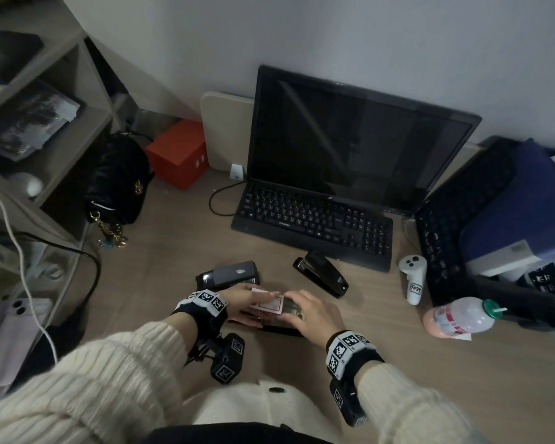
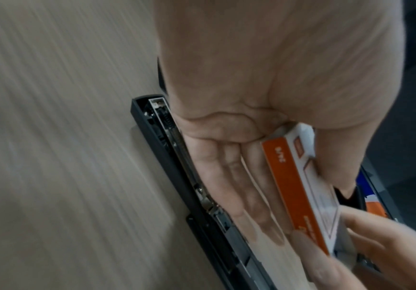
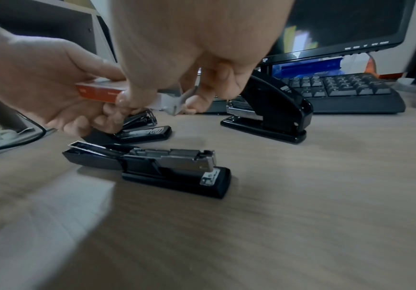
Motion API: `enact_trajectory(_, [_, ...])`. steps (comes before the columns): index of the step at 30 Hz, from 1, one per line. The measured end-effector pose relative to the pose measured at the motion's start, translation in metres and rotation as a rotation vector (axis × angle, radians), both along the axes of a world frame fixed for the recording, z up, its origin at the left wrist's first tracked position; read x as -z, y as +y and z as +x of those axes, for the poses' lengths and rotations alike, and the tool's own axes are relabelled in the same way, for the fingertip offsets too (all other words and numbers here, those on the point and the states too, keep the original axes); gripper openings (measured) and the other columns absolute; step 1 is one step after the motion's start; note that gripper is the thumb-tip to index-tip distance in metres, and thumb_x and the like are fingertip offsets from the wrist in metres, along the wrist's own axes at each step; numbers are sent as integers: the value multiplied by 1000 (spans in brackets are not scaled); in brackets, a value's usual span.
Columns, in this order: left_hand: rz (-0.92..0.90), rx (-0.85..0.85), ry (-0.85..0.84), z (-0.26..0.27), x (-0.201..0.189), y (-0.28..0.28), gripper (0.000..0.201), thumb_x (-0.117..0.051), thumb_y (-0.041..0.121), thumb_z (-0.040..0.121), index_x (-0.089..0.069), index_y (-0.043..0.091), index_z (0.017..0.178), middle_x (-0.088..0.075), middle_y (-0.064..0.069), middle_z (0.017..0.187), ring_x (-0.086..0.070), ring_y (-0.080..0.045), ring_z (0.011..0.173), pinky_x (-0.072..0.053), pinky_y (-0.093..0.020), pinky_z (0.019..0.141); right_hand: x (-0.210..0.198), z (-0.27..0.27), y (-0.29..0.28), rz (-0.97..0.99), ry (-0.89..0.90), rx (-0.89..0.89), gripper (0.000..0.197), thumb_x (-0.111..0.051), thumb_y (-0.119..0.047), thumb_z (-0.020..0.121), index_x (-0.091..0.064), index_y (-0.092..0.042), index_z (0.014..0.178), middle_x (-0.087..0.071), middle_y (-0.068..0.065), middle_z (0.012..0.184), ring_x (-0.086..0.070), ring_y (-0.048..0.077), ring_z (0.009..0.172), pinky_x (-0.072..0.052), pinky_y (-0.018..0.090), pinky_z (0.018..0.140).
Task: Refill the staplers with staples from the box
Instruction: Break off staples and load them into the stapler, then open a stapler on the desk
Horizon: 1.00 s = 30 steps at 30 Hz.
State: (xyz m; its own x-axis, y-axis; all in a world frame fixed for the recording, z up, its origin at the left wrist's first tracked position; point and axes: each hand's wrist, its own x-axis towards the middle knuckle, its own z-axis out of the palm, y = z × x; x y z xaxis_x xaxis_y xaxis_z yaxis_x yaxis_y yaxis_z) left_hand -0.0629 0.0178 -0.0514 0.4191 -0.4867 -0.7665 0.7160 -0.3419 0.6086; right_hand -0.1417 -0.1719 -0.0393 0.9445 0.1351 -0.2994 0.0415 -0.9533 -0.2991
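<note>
My left hand [image 1: 242,304] grips a small orange and white staple box [image 1: 269,305] between thumb and fingers, just above the desk. The right hand [image 1: 305,310] pinches the white end of the staple box [image 3: 163,102], which sticks out of the orange sleeve [image 3: 97,93]. Directly below lies a black stapler [image 3: 174,166], folded open with its metal staple channel [image 2: 174,153] facing up. A grey-topped stapler [image 1: 229,275] sits just behind my left hand. Farther right a black stapler [image 1: 322,277] stands with its top raised [image 3: 274,106].
A keyboard [image 1: 314,219] and dark monitor [image 1: 350,145] stand behind the staplers. At the right are a white controller [image 1: 414,280], a plastic bottle [image 1: 458,317] and a second keyboard [image 1: 446,225]. A black bag [image 1: 119,181], red box [image 1: 178,153] and shelves [image 1: 29,129] are at the left.
</note>
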Motion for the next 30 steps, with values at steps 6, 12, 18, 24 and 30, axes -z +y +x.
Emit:
enact_trajectory(6, [19, -37, 4, 3, 6, -1, 43, -69, 36, 89, -60, 14, 125, -68, -9, 114, -69, -19, 98, -60, -37, 79, 13, 3, -6, 99, 23, 47, 46, -53, -55, 89, -49, -32, 129, -59, -8, 118, -60, 17, 105, -50, 36, 84])
enact_trajectory(12, [21, -141, -5, 6, 9, -2, 49, -67, 32, 91, -53, 5, 130, -72, -13, 105, -71, -21, 95, -59, -29, 74, 10, 4, -20, 13, -7, 92, 37, -45, -51, 95, -52, -34, 126, -62, -13, 119, -60, 14, 107, -50, 33, 82])
enact_trajectory(18, [86, -246, 42, 3, 25, -10, 32, -64, 7, 92, -55, -1, 122, -68, -24, 113, -72, -27, 90, -61, -30, 74, 19, 13, -14, 119, 82, 99, 31, -52, -29, 96, -55, -24, 126, -64, -2, 119, -61, 19, 105, -49, 35, 86])
enact_trajectory(24, [225, -192, -53, 3, 40, -21, 10, -63, 0, 91, -62, -2, 100, -68, -19, 88, -73, -22, 68, -62, -32, 66, 36, 9, -16, 127, 93, 145, 28, -47, -27, 97, -59, -25, 122, -64, -2, 125, -58, 24, 112, -45, 37, 95])
enact_trajectory(30, [203, -241, 2, 7, 34, -18, 5, -50, -1, 98, -53, 0, 101, -60, -16, 83, -60, -24, 72, -57, -27, 44, 34, 1, -40, 72, 54, 235, 25, -40, -29, 100, -57, -23, 116, -64, -5, 116, -59, 19, 101, -49, 33, 81])
